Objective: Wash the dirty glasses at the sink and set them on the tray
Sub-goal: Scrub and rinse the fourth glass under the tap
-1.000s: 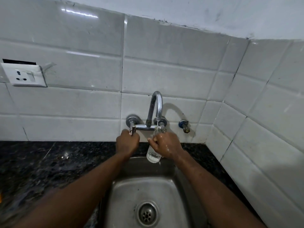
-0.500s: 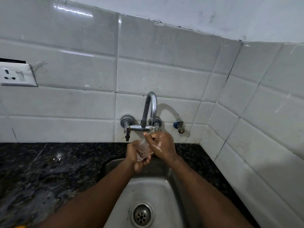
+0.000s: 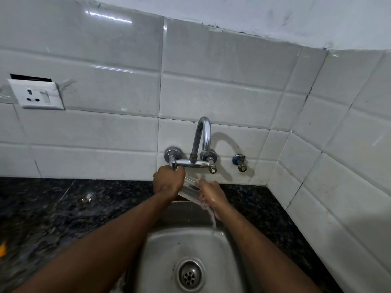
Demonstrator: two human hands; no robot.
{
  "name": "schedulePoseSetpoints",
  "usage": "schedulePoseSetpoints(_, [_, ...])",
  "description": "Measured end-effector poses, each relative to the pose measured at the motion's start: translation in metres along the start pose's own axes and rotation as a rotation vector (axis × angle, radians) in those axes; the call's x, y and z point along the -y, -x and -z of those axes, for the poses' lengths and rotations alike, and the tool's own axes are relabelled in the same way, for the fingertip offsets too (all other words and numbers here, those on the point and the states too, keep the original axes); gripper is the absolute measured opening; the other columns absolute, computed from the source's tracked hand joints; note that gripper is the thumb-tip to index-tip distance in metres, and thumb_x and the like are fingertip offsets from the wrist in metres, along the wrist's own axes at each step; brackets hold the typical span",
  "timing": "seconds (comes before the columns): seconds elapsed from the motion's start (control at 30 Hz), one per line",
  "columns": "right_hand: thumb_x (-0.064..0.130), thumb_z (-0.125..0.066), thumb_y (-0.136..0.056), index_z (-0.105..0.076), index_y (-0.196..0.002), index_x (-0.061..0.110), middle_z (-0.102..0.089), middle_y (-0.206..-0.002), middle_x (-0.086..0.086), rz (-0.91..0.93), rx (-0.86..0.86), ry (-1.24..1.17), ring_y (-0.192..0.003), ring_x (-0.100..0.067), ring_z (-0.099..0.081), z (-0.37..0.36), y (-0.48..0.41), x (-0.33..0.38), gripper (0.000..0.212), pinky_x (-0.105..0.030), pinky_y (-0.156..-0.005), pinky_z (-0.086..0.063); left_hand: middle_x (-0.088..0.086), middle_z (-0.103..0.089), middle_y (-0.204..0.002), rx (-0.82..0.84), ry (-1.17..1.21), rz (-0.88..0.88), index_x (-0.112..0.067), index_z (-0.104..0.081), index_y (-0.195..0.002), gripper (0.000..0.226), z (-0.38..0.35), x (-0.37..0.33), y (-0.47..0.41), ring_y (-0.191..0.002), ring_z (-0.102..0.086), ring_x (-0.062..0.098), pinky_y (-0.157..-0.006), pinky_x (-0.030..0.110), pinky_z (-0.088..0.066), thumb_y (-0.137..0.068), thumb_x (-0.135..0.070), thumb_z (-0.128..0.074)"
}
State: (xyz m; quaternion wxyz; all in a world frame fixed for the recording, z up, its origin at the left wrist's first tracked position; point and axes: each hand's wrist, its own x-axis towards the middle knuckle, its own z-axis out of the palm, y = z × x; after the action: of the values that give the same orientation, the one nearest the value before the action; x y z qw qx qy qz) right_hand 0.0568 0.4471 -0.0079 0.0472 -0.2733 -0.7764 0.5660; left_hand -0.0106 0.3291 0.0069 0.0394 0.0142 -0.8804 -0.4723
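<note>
A clear glass tumbler (image 3: 190,188) lies tilted between the two hands, above the back edge of a stainless steel sink (image 3: 160,250) and just below the spout of a chrome wall tap (image 3: 204,136). Its upper end points up and left toward the left hand (image 3: 168,183); its lower end sits against the right hand (image 3: 212,196). The right grip is clamped on the tumbler, with wet fingers (image 3: 200,183) curled along its right side. The left grip is curled into a fist that covers the tumbler's upper left part, with its knuckles right at the tip of the tap's left chrome handle (image 3: 173,165). Whether that fist holds the handle or the tumbler cannot be told. The tumbler looks transparent and streaked with pale lengthwise lines, its outline soft with blur, so the rim and base are hard to make out. A thin stream of water (image 3: 213,220) runs off the right hand and falls into the sink, whose round metal drain (image 3: 189,275) sits well below the hands. A black speckled stone table (image 3: 63,208) flanks the sink. Glossy white wall tiles (image 3: 105,92) rise behind it and carry a white wall socket (image 3: 37,95) far to the left.
</note>
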Motion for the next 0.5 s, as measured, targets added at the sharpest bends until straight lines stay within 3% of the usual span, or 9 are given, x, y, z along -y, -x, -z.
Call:
schedulePoseSetpoints(0.07, [0.049,-0.051,-0.089,-0.056,-0.105,0.022,-0.064,-0.101,-0.002,0.026,0.038,0.038,-0.093,-0.020,-0.062,-0.002,0.003,-0.002,0.032,-0.040,-0.081,-0.052,0.008,-0.065,-0.080,-0.017,-0.092,-0.123,-0.006,-0.069,-0.090,0.041,0.008,-0.004,-0.002,-0.068,-0.057,0.021,-0.056,0.027,-0.034,-0.091,-0.043,-0.053])
schedulePoseSetpoints(0.17, [0.045,-0.050,-0.083,-0.065,-0.099,0.022,-0.068,-0.103,-0.006,0.109,0.136,0.052,-0.101,-0.028,-0.063,-0.004,0.004,-0.002,0.032,-0.049,-0.092,-0.049,0.004,-0.061,-0.078,-0.005,-0.228,-0.243,-0.012,-0.063,-0.086,0.030,0.018,-0.013,-0.003,-0.069,-0.058,0.022,-0.056,0.028,-0.037,-0.088,-0.040,-0.055])
schedulePoseSetpoints(0.23, [0.035,-0.054,-0.086,-0.064,-0.109,0.024,-0.067,-0.109,-0.003,0.175,0.222,0.083,-0.104,-0.023,-0.063,-0.005,0.007,0.000,0.028,-0.046,-0.094,-0.050,0.002,-0.061,-0.081,0.016,-0.296,-0.304,-0.018,-0.056,-0.085,0.022,0.023,-0.018,-0.004,-0.072,-0.057,0.022,-0.059,0.028,-0.041,-0.087,-0.040,-0.056])
schedulePoseSetpoints(0.33, [0.021,-0.068,-0.082,-0.050,-0.131,0.021,-0.062,-0.116,0.005,0.289,0.310,0.277,-0.105,-0.013,-0.060,-0.009,0.010,0.006,0.052,-0.028,-0.086,-0.052,0.003,-0.065,-0.092,0.029,-0.368,-0.351,-0.016,-0.063,-0.096,0.030,0.023,-0.023,-0.003,-0.078,-0.060,0.023,-0.065,0.029,-0.045,-0.087,-0.043,-0.055])
schedulePoseSetpoints(0.43, [0.023,-0.085,-0.070,-0.049,-0.131,0.021,-0.066,-0.113,0.006,0.356,0.288,0.278,-0.102,-0.012,-0.064,-0.023,0.009,0.004,0.071,-0.022,-0.084,-0.052,0.005,-0.069,-0.099,0.018,-0.395,-0.424,-0.016,-0.067,-0.107,0.035,0.022,-0.027,0.000,-0.079,-0.061,0.020,-0.066,0.029,-0.047,-0.087,-0.042,-0.056])
schedulePoseSetpoints(0.5, [0.019,-0.087,-0.069,-0.052,-0.128,0.018,-0.067,-0.106,0.009,0.381,0.220,0.210,-0.098,-0.009,-0.065,-0.029,0.005,0.001,0.068,-0.022,-0.085,-0.052,0.005,-0.070,-0.100,0.006,-0.421,-0.485,-0.016,-0.068,-0.106,0.038,0.024,-0.029,0.002,-0.081,-0.062,0.020,-0.069,0.030,-0.050,-0.089,-0.046,-0.054])
